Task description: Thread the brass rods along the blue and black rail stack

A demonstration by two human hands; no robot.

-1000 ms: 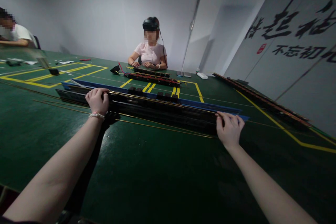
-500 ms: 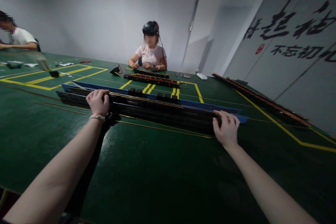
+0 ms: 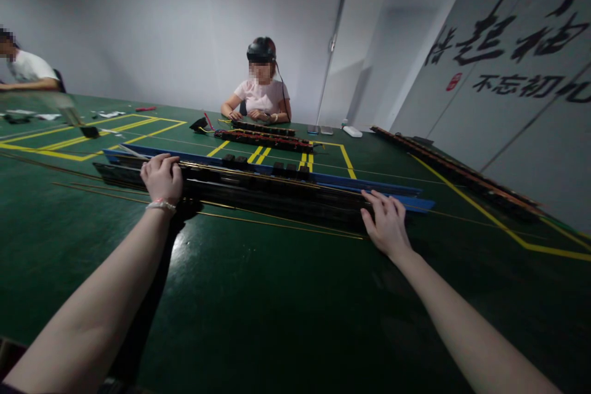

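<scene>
A long black bar lies crosswise on the green table, with thin brass-coloured rods along it and small black blocks behind its top edge. Behind it runs a long blue strip. My left hand, with a bracelet at the wrist, is wrapped over the bar near its left end. My right hand rests on the bar near its right end, fingers bent over the top edge and thumb on the near side. The undersides of both hands' fingers are hidden.
Across the green table, a person wearing a headset sits behind dark wired strips. Another person is at the far left. Long strips lie at the right. Loose thin rods stick out at the left.
Both my hands have shifted slightly left in the view, the right one more than the left, moving a little inward along the bar. The whole view has also shifted slightly.
</scene>
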